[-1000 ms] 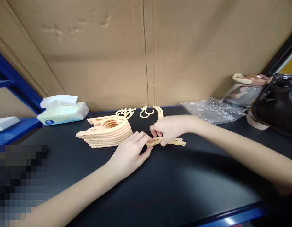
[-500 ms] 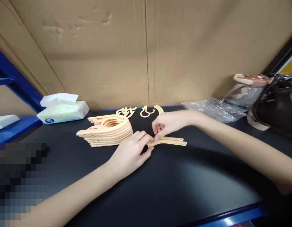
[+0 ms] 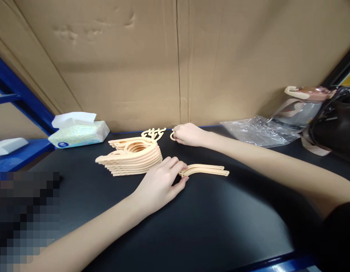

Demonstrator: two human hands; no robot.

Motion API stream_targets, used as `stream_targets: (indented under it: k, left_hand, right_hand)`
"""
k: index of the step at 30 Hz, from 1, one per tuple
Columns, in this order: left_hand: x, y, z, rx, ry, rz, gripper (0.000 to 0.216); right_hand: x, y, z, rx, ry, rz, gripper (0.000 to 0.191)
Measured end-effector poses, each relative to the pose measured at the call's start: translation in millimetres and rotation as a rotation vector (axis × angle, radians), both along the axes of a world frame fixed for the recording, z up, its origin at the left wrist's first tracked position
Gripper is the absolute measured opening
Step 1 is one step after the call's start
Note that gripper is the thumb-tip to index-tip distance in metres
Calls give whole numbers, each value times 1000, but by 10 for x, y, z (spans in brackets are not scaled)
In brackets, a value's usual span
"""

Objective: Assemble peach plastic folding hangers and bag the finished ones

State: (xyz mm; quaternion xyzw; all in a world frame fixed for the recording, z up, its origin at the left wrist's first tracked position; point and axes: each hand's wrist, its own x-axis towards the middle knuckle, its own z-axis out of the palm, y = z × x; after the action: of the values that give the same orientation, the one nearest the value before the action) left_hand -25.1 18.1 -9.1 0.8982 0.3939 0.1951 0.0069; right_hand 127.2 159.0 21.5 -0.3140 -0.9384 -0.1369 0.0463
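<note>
Hanger arms (image 3: 208, 171), a pale cream pair, lie side by side on the black counter (image 3: 208, 226) just right of the middle of the frame, their free ends pointing right. Our left hand (image 3: 163, 177), near the centre, pinches their left ends between fingers and thumb. Our right hand (image 3: 188, 135) is above it in the frame, near the back of the counter, fingers curled beside a cream hook (image 3: 171, 135); we cannot tell whether it grips the hook, since the fingers hide most of it. Left of centre we see a stack of hangers (image 3: 135, 164), close beside our left hand, and behind it a cluster of loose hooks (image 3: 156, 133). At the left of the frame sits a tissue packet (image 3: 78, 135), near the cardboard wall (image 3: 121, 75). Toward the right edge we have a crumpled clear plastic sheet (image 3: 251, 132), a bottle (image 3: 302, 111) and a shiny black bag (image 3: 336, 124).
</note>
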Motion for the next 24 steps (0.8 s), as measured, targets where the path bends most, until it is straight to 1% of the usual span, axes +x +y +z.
stream_targets:
  k: [4, 7, 10, 13, 18, 21, 24]
  left_hand:
    - [-8, 8, -8, 11, -1, 1, 10]
    - [-4, 13, -7, 20, 0, -1, 11]
    - [7, -5, 17, 35, 25, -10, 13]
    - [28, -53, 52, 86, 88, -33, 13]
    - [74, -146, 90, 228, 192, -168, 14]
    - [88, -188, 114, 290, 238, -252, 16]
    - [85, -219, 145, 315, 249, -338, 14]
  right_hand:
    - [-45, -46, 16, 13, -20, 77, 11]
    - [-14, -125, 50, 19, 10, 80, 12]
    - [92, -235, 93, 9, 48, 83, 12]
    - [246, -397, 110, -47, 114, 114, 9]
    - [454, -732, 51, -116, 158, 166, 9]
    - [502, -892, 7, -137, 163, 196, 10]
    - [517, -992, -15, -167, 163, 223, 11]
